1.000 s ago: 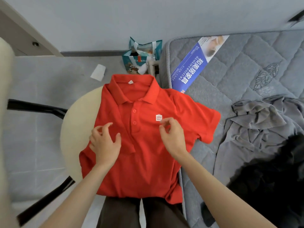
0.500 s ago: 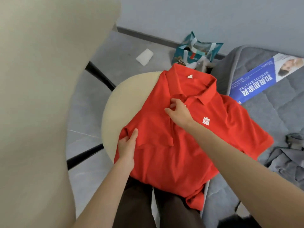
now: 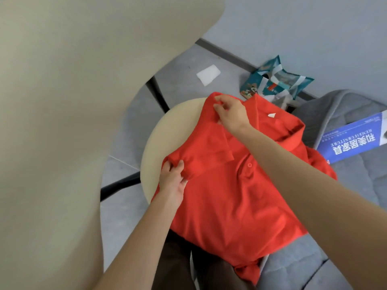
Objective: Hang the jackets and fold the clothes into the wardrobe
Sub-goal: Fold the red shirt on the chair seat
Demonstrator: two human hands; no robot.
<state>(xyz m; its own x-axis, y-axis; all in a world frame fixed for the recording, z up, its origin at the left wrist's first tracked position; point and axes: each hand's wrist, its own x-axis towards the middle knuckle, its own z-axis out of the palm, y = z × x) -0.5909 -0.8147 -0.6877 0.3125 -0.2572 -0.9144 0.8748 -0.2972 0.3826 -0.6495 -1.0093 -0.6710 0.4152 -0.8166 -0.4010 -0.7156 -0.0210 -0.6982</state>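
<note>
A red polo shirt (image 3: 236, 201) lies front up across a round cream chair seat (image 3: 167, 126) and the edge of a grey mattress (image 3: 356, 206). Its left sleeve is folded inward over the chest. My left hand (image 3: 173, 181) grips the folded sleeve's lower edge at the shirt's left side. My right hand (image 3: 230, 114) reaches across and pinches the left shoulder fabric beside the collar. My right forearm hides the chest logo.
A cream chair back (image 3: 62, 122) fills the left half of the view. A teal printed bag (image 3: 272, 80) and a white paper (image 3: 208, 74) lie on the grey floor by the wall. A blue printed label (image 3: 354, 141) lies on the mattress. My dark trousers (image 3: 188, 266) show below.
The view swung left and closer. My right hand went from the chest up to the left shoulder. My left hand moved to the shirt's left edge, and the left sleeve now lies folded inward.
</note>
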